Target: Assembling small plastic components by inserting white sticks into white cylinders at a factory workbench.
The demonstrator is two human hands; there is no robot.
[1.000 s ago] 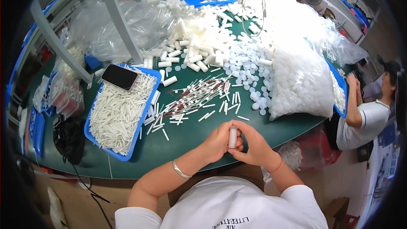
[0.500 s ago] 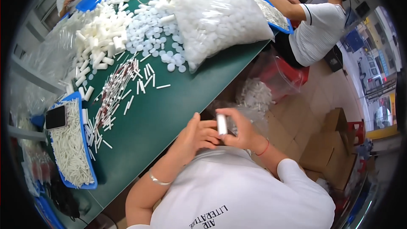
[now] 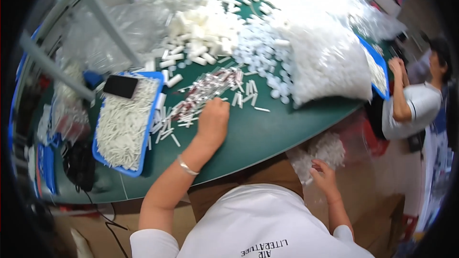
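Note:
My left hand (image 3: 213, 120) reaches over the green table to the near edge of a pile of thin white and dark-red sticks (image 3: 203, 91). Its fingers are curled closed, and whatever they hold is hidden beneath them. Off the table's front edge, my right hand (image 3: 326, 179) hangs low beside a clear bag of white cylindrical pieces (image 3: 330, 149). Its fingers are apart and bent, with no object plainly held. Short white sticks (image 3: 247, 93) lie scattered right of the pile.
A blue tray of white sticks (image 3: 125, 136) with a black phone (image 3: 120, 86) stands on the left. Behind lie white cylinders (image 3: 203, 28), pale round caps (image 3: 263, 43) and a large filled plastic bag (image 3: 330, 62). A co-worker (image 3: 416, 100) sits at right by another blue tray (image 3: 382, 88).
My hands have parted. The left went forward to the stick pile; the right went down by the bag, and the white cylinder it held is no longer visible there. The view has turned left.

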